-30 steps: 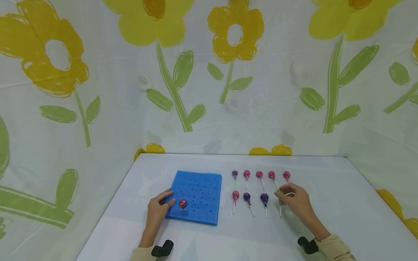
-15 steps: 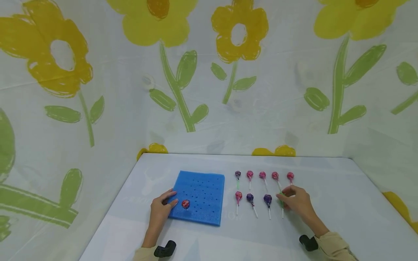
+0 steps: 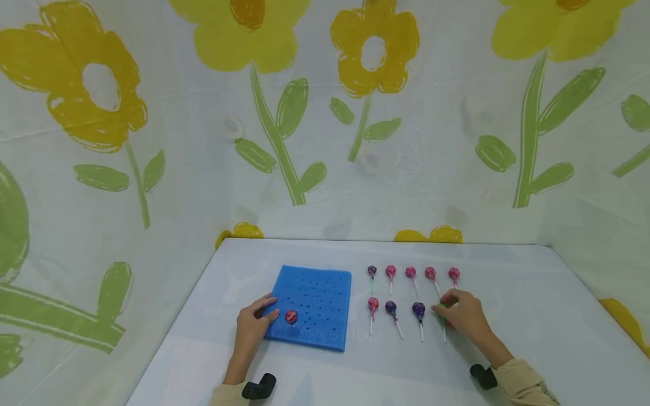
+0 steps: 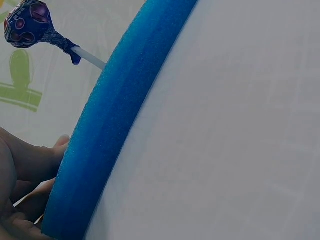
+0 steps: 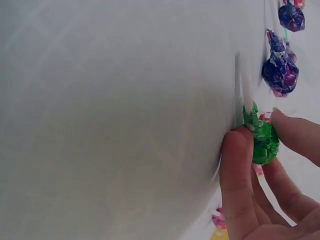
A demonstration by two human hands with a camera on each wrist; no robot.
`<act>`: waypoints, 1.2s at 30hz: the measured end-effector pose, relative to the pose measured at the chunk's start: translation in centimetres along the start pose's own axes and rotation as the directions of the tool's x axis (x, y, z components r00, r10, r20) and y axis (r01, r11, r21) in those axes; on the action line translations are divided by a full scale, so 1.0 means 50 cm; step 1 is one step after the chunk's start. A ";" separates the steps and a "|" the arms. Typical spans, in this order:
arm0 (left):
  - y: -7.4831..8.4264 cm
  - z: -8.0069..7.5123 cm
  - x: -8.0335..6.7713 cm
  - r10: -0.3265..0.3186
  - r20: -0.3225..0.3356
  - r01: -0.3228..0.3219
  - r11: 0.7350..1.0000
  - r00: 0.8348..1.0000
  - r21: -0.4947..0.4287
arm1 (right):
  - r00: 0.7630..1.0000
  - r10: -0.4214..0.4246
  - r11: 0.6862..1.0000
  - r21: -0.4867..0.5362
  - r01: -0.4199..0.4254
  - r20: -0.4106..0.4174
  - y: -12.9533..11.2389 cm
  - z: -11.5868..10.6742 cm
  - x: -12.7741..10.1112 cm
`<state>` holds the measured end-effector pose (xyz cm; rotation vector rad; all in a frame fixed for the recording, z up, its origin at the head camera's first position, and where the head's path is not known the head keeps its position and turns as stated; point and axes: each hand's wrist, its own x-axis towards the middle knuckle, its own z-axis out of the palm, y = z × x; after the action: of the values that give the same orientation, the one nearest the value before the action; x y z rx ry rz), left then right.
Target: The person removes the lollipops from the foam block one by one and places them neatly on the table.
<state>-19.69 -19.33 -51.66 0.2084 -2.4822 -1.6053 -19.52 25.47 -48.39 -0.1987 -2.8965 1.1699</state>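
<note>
My left hand [image 3: 252, 322] rests on the left edge of a blue foam board [image 3: 325, 332] dotted with small holes, fingertips and thumb touching its top. A wrapped lollipop [image 3: 291, 317] stands in the board near that hand; the left wrist view shows its dark blue and purple wrapper and white stick. My right hand [image 3: 464, 316] pinches a green-wrapped lollipop [image 5: 265, 142] by its head between thumb and fingers. Its white stick points toward the near edge, close over the table. In the head view the fingers partly cover the green head.
Two rows of lollipops lie between board and right hand. Purple lollipops [image 3: 418, 310] and a pink-red one [image 3: 373, 304] form the near row; pink ones [image 3: 410, 273] and a dark purple one [image 3: 372, 270] lie behind. A flower-printed curtain [image 3: 203, 169] surrounds the white table [image 3: 396, 372].
The right fingers have settled around the green lollipop's head, and its head shows less between them. The whole scene shifts slightly right in the head view. The left hand stays on the board.
</note>
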 end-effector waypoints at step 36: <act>0.002 0.000 0.000 -0.013 0.006 0.013 1.000 1.000 0.012 | 0.961 -0.253 0.962 0.074 0.262 -0.114 -0.117 0.005 -0.025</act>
<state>-19.72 -19.28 -51.56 0.2221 -2.5007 -1.5979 -18.96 20.97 -44.45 0.1140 -2.6730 1.1981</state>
